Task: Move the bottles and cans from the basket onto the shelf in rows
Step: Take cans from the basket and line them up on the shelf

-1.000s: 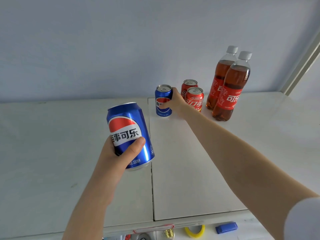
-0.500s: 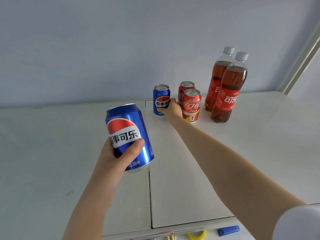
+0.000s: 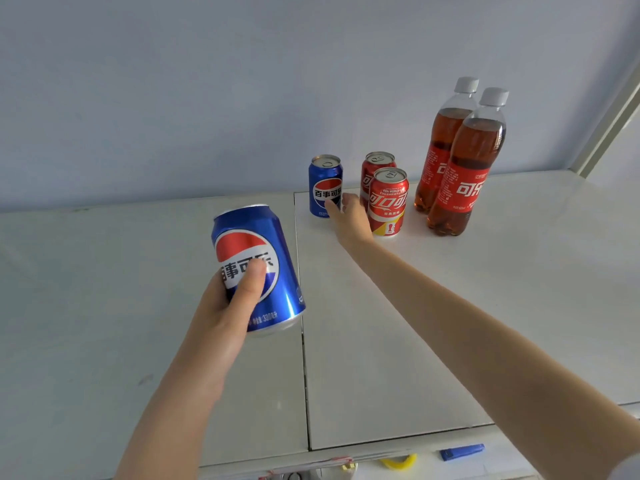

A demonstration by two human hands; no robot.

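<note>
Blue Pepsi can [image 3: 242, 244], tilted, in L hand [image 3: 221, 317]

A small blue object [image 3: 461, 451] lies near a yellow curved piece [image 3: 398, 460]; pale blue wall [image 3: 207, 81] behind.

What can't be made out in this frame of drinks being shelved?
Head view:
1. Basket: out of frame.
2. Right hand: grip on the standing blue metal can unclear; fingers hidden behind the hand.
3. Rear red metal can: label mostly covered by the front red metal can.
4. Rear clear plastic cola bottle: label partly behind the front cola bottle.
5. Held blue metal can: label partly under the left hand.
6. Yellow object, blue object: below the white shelf, too small to identify.
</note>
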